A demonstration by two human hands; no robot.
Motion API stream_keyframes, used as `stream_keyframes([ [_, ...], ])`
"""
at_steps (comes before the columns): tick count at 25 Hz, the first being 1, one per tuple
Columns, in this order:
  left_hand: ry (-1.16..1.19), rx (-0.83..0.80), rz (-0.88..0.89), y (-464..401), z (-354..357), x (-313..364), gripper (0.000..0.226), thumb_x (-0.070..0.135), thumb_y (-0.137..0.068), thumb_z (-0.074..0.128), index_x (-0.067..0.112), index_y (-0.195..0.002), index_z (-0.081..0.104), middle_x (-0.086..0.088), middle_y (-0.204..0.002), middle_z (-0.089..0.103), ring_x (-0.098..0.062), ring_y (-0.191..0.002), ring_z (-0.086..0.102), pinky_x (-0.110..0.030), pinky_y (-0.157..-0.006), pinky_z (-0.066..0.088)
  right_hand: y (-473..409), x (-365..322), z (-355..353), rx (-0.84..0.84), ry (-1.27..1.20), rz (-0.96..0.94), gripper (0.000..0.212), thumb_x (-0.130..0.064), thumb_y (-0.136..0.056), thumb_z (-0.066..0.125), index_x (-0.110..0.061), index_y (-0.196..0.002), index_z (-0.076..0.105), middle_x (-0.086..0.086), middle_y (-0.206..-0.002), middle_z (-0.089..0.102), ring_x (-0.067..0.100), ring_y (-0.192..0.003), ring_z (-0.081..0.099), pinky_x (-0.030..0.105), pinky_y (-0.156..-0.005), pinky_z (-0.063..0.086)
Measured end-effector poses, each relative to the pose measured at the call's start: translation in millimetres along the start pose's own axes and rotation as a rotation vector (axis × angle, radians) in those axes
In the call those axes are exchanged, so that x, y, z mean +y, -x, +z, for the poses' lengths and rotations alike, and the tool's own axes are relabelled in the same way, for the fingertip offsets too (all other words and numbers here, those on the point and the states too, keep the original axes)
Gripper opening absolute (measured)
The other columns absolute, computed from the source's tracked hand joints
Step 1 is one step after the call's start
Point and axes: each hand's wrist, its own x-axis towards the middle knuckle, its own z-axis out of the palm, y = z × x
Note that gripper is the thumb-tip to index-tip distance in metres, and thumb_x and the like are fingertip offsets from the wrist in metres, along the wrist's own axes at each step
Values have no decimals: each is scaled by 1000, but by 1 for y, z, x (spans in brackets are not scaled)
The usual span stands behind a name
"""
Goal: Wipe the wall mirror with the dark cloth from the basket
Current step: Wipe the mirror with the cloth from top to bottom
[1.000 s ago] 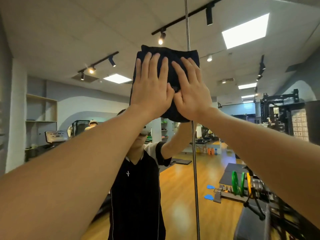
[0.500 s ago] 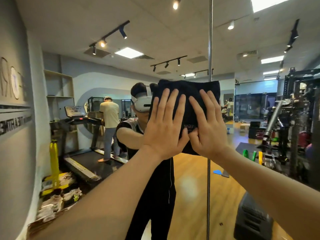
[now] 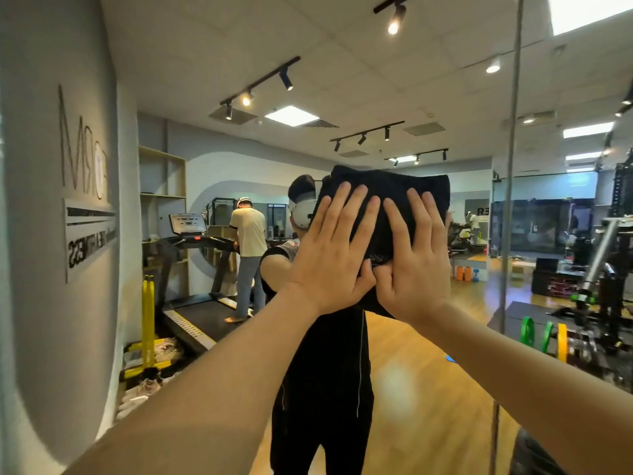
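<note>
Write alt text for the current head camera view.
Two bare hands, left hand and right hand, press a dark cloth flat against a wall mirror with straight fingers. The mirror reflects the person, a gym floor and a treadmill.

Operator body: two bare forearms and hands, dark sleeveless top seen in the reflection.

The left hand (image 3: 330,258) and right hand (image 3: 416,265) carry no gloves, rings or watch, and both forearms are bare up to the frame's lower edge. The reflection in the wall mirror (image 3: 428,389) shows a white headset (image 3: 303,212) worn over dark hair, a black sleeveless top with thin pale vertical lines down the front and sides, and dark legwear of matching tone below it.
</note>
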Motion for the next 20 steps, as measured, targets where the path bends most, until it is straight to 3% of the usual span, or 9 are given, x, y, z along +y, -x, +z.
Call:
stream_keyframes([
  [14,-45,21,-26,130,-63,-260,82,33,-87,44,0,-158,22,-24,-165,18,-38,-156,9,-56,-126,15,-70,-269,108,-33,-4,-24,78,-46,-90,46,-14,-161,35,25,-167,24,44,-157,15,63,-127,7],
  [20,-52,40,-40,174,-78,-338,79,31,-88,44,-1,-158,24,-25,-164,20,-39,-155,12,-59,-124,19,-87,-352,144,-51,2,-33,80,-47,-90,45,-14,-161,33,25,-167,23,45,-157,14,67,-125,11],
])
